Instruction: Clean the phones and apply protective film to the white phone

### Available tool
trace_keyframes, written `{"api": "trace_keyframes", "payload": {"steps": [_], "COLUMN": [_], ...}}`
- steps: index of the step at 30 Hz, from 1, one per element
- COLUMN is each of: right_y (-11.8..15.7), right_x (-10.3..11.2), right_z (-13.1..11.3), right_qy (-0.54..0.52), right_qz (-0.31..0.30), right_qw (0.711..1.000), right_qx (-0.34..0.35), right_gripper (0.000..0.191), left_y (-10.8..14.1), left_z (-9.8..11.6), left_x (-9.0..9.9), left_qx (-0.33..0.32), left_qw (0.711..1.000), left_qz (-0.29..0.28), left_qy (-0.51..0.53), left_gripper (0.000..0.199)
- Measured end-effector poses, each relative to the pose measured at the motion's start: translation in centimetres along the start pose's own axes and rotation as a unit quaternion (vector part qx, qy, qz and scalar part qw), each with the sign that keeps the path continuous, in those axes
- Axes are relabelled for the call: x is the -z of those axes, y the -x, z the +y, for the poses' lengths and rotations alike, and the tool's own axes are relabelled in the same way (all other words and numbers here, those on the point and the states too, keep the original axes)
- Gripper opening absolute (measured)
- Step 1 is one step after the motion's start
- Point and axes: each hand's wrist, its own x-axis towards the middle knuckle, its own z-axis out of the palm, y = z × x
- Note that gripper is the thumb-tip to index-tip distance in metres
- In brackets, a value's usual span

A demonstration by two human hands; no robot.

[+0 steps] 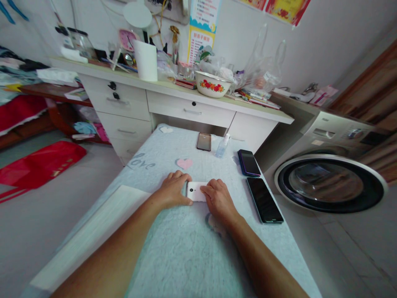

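Observation:
A white smartphone (pixel 196 191) lies back side up on the light blue cloth (pixel 173 252), its dark camera spot toward the left end. My left hand (pixel 175 189) grips that left end between thumb and fingers. Over the right end is my right hand (pixel 218 198), its fingers bent and pressed on the phone's back; whatever is under its palm is hidden. Farther off on the cloth are a phone in a brown case (pixel 204 141) and a clear spray bottle (pixel 222 146). Along the right edge lie a stack of dark phones (pixel 249 162) and a large black-screened phone (pixel 264 200).
Beyond the table stands a white desk (pixel 190 111) carrying a flowered enamel bowl (pixel 212 84), a white cylinder (pixel 145 61) and plastic bags. A washing machine (pixel 328 182) is at the right. A red bag (pixel 40 163) lies on the floor at left.

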Motion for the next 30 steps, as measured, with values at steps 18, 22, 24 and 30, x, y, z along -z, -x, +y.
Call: {"api": "trace_keyframes", "payload": {"steps": [18, 22, 24, 30], "right_y": [-1.7, -1.7, -1.3, -0.1], "right_x": [-0.5, -0.1, 0.2, 1.7], "right_z": [-1.2, -0.6, 0.0, 2.2], "right_qy": [0.043, 0.058, 0.058, 0.099], "right_qz": [-0.031, -0.022, -0.018, -0.032], "right_qw": [0.997, 0.998, 0.998, 0.991], "right_qx": [0.048, 0.005, -0.019, -0.088], "right_gripper": [0.022, 0.024, 0.025, 0.026], "left_y": [0.0, -0.1, 0.0, 0.0], "left_z": [-0.1, -0.3, -0.3, -0.1], "left_x": [-0.2, -0.3, -0.2, 0.1], "left_qx": [-0.003, -0.009, -0.009, -0.002], "left_qw": [1.0, 1.0, 1.0, 1.0], "left_qz": [0.008, 0.011, 0.009, -0.001], "left_qy": [0.007, 0.009, 0.014, 0.015], "left_gripper": [0.066, 0.067, 0.067, 0.064]}}
